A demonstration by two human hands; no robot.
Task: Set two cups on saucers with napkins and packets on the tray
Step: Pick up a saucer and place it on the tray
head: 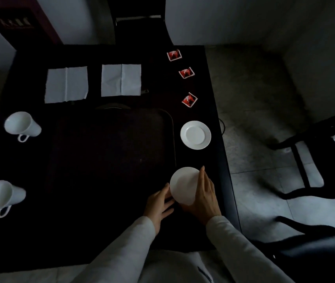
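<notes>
A dark tray (162,117) lies in the middle of the black table. Just off its near right corner, both hands hold a white saucer (183,184), tilted: my right hand (205,197) grips its right edge and my left hand (158,203) touches its left edge. A second white saucer (195,135) rests flat on the table further back on the right. Two white cups stand at the table's left, one far (21,124) and one near (1,196). Two white napkins (66,84) (121,80) lie spread behind the tray. Three red packets (174,55) (186,72) (189,100) line the right rear.
The table's right edge (223,152) runs close beside the saucers, with tiled floor beyond. Dark chairs stand at the far side (138,19) and on the right (315,160), and another one (315,248) at the near right. A dark cabinet (19,23) is at the back left.
</notes>
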